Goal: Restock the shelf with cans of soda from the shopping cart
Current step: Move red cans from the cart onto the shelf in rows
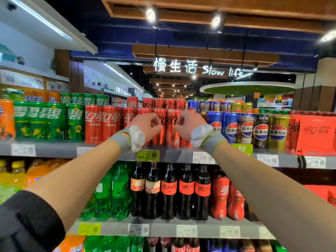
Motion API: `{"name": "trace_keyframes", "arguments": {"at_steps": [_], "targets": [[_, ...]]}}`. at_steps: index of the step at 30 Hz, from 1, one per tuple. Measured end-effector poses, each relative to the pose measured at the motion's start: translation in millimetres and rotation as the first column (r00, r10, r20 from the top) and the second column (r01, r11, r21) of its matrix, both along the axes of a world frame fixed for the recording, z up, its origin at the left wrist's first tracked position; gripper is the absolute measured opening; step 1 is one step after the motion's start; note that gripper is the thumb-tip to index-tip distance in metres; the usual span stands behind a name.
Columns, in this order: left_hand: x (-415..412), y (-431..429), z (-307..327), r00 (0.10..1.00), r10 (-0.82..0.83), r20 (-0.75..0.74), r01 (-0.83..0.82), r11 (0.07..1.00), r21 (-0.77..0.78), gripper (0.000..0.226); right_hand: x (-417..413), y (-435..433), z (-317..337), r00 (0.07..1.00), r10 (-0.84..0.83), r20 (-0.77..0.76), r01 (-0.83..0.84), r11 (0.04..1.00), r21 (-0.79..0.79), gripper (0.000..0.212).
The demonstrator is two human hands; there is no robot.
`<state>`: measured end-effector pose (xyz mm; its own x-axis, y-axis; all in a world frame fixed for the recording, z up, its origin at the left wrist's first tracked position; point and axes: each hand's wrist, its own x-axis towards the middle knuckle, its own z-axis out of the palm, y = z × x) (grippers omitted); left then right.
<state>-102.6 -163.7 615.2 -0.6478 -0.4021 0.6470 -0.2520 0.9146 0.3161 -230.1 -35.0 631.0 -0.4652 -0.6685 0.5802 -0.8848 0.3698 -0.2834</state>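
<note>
Head view: you face a drinks shelf (54, 149) with both forearms raised towards its top row.
Left hand (145, 126): your fingers are curled in, with the back of the hand towards you. It sits right in front of the red cans. You cannot tell whether it grips one.
Right hand (188, 125): it is curled the same way, just right of the left hand and apart from it. Whether it has hold of a can is not clear either.
Red cans (101, 122): these stand upright in a packed row on the top shelf, with more stacked behind. Two show in the gap between your hands.
Wristbands (121, 140): one grey band sits on each wrist, each carrying a white puck.
Green cans (45, 120): these are left of the red ones, on the same shelf.
Blue cans (230, 128): these are right of the red ones, next to black and gold cans.
Red carton (316, 133): this sits at the far right of the shelf.
Bottles (169, 190): cola and green soda bottles stand on the shelf below.
Price tag (148, 155): a yellow-green tag sits on the shelf edge under your left wrist.
</note>
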Motion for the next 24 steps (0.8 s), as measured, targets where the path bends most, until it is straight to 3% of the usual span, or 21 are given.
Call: {"name": "trace_keyframes", "arguments": {"at_steps": [6,10,12,16,18,21,24], "targets": [[22.3,18.1,-113.2,0.963,-0.052,0.266,-0.016,0.968,0.250,0.018,28.0,8.2,-107.8,0.980,0.041,0.197,-0.062,0.992,0.105,0.011],[27.8,25.2,-180.7,0.890,-0.067,0.452,-0.079,0.952,0.295,0.029,30.5,12.9,-182.7,0.939,0.018,0.344,-0.084,0.981,0.177,0.026],[32.9,36.5,-230.6,0.833,-0.105,0.543,-0.092,0.942,0.323,0.024,33.1,21.3,-239.1,0.913,-0.021,0.408,-0.104,0.954,0.282,0.029],[47.2,66.9,-350.5,0.687,-0.248,0.683,-0.121,0.888,0.444,0.023,47.4,51.4,-367.0,0.852,-0.130,0.507,-0.175,0.841,0.512,0.013],[56.1,74.8,-380.4,0.620,-0.254,0.742,-0.152,0.890,0.431,0.024,52.3,60.5,-406.8,0.841,-0.177,0.511,-0.169,0.812,0.559,0.013],[66.0,86.0,-450.0,0.482,-0.409,0.775,-0.198,0.811,0.551,0.020,59.8,81.3,-476.7,0.776,-0.221,0.591,-0.240,0.763,0.600,0.012],[83.0,107.2,-518.8,0.327,-0.387,0.862,-0.299,0.823,0.483,0.029,76.8,114.7,-541.6,0.730,-0.274,0.626,-0.315,0.677,0.665,0.011]]}}
